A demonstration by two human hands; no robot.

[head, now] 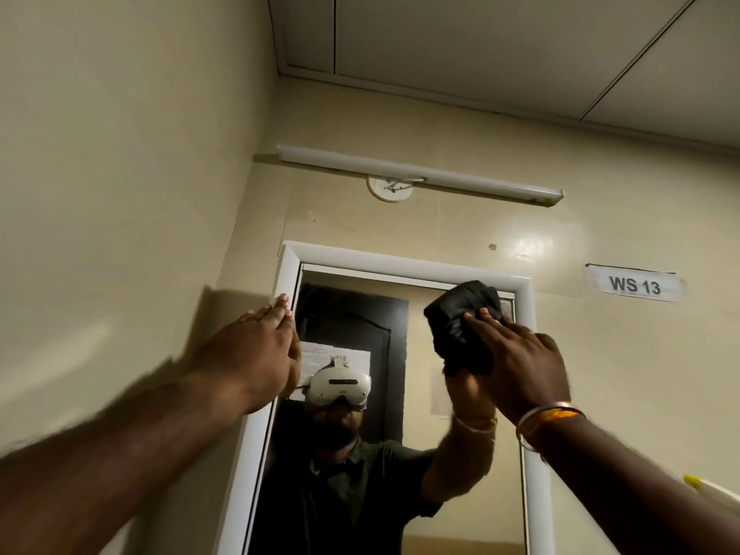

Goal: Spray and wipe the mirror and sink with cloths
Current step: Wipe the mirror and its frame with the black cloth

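Note:
A tall mirror (416,322) in a white frame (400,260) hangs on the beige wall ahead. My right hand (516,362) presses a bunched black cloth (460,322) flat against the glass near the mirror's top right corner. My left hand (256,346) rests with straight fingers on the frame's left upright, near the top left corner, and holds nothing. The glass reflects a person wearing a white headset, with a dark door behind. The sink is out of view.
A white tube light (420,174) is fixed on the wall above the mirror. A paper label reading WS 13 (634,284) is stuck to the right of the frame. A yellow-tipped white object (708,488) shows at the lower right edge. The side wall stands close on the left.

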